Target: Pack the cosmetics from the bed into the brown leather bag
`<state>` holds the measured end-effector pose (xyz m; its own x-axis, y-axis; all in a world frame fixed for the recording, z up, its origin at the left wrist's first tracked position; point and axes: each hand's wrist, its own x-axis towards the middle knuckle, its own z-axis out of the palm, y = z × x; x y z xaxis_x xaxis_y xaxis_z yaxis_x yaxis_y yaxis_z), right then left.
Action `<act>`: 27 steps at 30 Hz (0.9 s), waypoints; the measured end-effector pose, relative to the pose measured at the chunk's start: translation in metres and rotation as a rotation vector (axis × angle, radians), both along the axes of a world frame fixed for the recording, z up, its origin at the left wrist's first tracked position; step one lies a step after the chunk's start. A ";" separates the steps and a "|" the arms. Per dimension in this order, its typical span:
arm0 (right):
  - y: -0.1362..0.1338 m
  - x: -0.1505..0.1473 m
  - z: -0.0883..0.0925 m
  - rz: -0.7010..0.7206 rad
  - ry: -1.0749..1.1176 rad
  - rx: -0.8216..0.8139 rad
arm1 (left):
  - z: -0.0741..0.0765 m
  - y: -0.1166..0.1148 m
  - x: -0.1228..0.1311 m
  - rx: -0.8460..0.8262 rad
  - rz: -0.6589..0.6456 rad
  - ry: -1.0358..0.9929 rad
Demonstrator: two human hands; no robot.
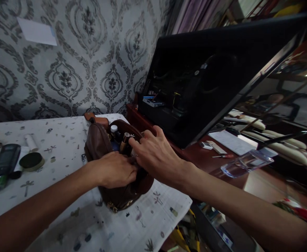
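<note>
A brown toiletry bag (97,140) stands unzipped on the cloth-covered table, with small bottles and tubes packed upright in it. My left hand (118,169) lies over its near side, fingers curled down into the opening, their tips hidden. From the right, my right hand (157,150) reaches over the far rim with bent fingers, the thumb and forefinger among the contents; what they grip is hidden. Just beside those fingers is a gold-coloured tube (125,140). A white-capped bottle (113,129) pokes up farther back in the bag.
On the left lie a dark bottle with a green end (5,166), a round dark-lidded jar (32,161) and a white tube (31,142). A large black screen (195,87) leans over the red-brown desk at right. A clear plastic container (248,162) is near the desk's edge.
</note>
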<state>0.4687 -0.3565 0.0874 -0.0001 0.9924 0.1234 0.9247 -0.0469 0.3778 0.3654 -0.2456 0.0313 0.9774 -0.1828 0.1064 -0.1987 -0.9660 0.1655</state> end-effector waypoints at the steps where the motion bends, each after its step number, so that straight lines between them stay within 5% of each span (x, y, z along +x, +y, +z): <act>1: 0.000 -0.001 0.000 -0.001 0.000 -0.003 | -0.001 0.000 0.001 0.017 -0.004 0.019; 12: 0.001 -0.001 0.001 -0.014 -0.043 -0.025 | 0.009 -0.006 0.002 0.187 0.044 0.252; 27: -0.008 0.005 0.005 0.001 -0.026 -0.067 | 0.003 -0.006 0.003 0.185 0.083 0.216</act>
